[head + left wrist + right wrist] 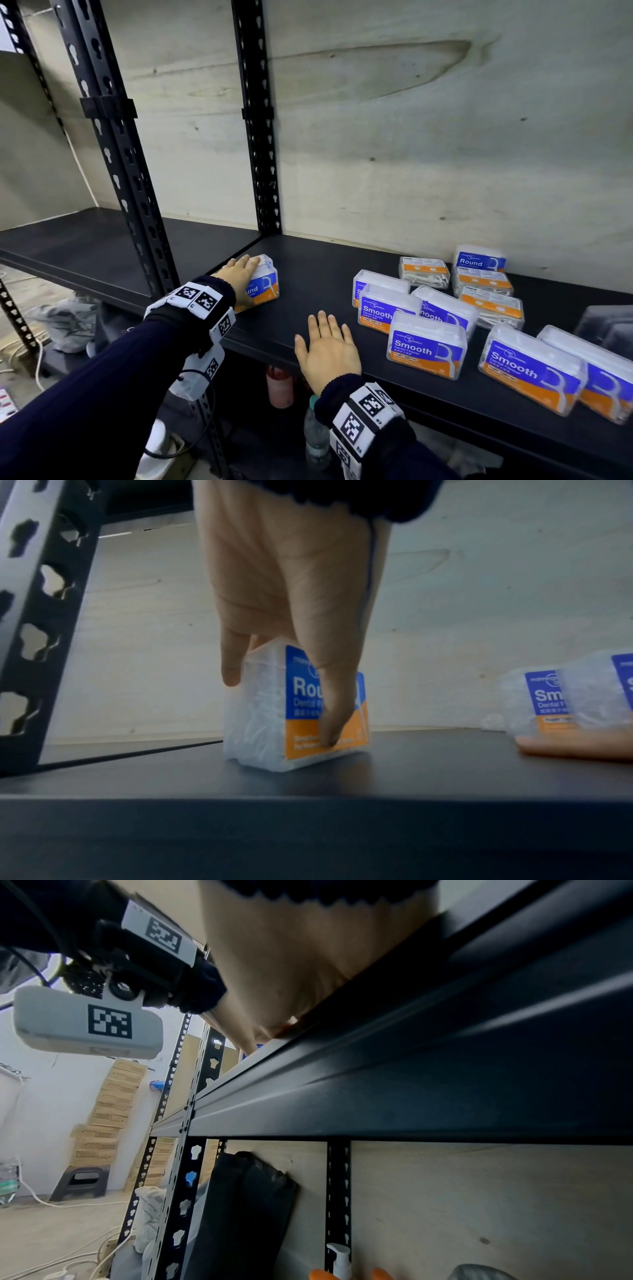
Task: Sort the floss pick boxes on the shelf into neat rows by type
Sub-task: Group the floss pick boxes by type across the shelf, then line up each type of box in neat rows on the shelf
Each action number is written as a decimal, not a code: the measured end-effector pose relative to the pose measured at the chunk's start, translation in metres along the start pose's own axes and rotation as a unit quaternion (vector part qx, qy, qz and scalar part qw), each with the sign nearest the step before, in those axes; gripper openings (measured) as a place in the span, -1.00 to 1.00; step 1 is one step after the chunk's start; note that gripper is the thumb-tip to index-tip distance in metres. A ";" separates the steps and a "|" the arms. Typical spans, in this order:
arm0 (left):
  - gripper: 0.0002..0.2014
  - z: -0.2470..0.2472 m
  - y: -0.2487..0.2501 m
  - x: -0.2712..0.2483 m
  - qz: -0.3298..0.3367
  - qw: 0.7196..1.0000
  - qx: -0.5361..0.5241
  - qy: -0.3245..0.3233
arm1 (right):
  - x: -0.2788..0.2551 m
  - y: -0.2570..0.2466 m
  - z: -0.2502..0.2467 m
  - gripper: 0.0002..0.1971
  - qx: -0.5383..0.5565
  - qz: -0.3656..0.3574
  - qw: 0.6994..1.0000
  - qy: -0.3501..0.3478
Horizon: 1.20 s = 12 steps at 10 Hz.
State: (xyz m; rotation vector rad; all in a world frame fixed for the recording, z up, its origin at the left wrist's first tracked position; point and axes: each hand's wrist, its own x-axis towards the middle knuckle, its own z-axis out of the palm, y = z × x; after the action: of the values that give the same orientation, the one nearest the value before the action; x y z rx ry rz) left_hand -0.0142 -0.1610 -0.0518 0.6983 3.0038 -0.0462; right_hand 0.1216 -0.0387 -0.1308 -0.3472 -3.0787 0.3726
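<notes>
A clear "Round" floss pick box stands upright on the black shelf near the left post. My left hand grips it from above, fingers behind it and thumb on its label. My right hand lies flat and open on the shelf's front edge, holding nothing. Several "Smooth" boxes stand in a loose group to the right. Another "Round" box and several boxes lying label-down sit behind them near the wall.
Black slotted uprights rise at the left of the shelf bay. A dark plastic tray lies at the far right. Below the shelf are a water bottle, a pump bottle and a black bag.
</notes>
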 end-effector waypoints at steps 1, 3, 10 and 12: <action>-0.14 0.002 0.000 -0.001 -0.002 1.000 0.000 0.005 | -0.002 0.000 -0.003 -0.42 -0.006 0.002 1.000 -0.007; -0.14 -0.001 -0.001 -0.004 0.006 1.000 0.006 -0.001 | -0.001 0.000 -0.002 -0.42 -0.006 0.000 1.000 -0.005; -0.60 -0.051 0.089 -0.020 0.221 0.972 0.064 0.049 | -0.083 0.014 -0.095 -0.54 0.031 -0.064 0.990 -0.122; -0.63 -0.071 0.124 -0.001 0.284 0.953 0.088 0.059 | -0.135 0.050 -0.182 -0.63 -0.004 -0.089 0.991 -0.104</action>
State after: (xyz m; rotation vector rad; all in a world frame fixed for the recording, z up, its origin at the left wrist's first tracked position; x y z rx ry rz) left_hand 0.0378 -0.0476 0.0173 1.6028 2.7958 -0.2550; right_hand 0.2726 0.0209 0.0348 -0.0346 -3.2786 0.4150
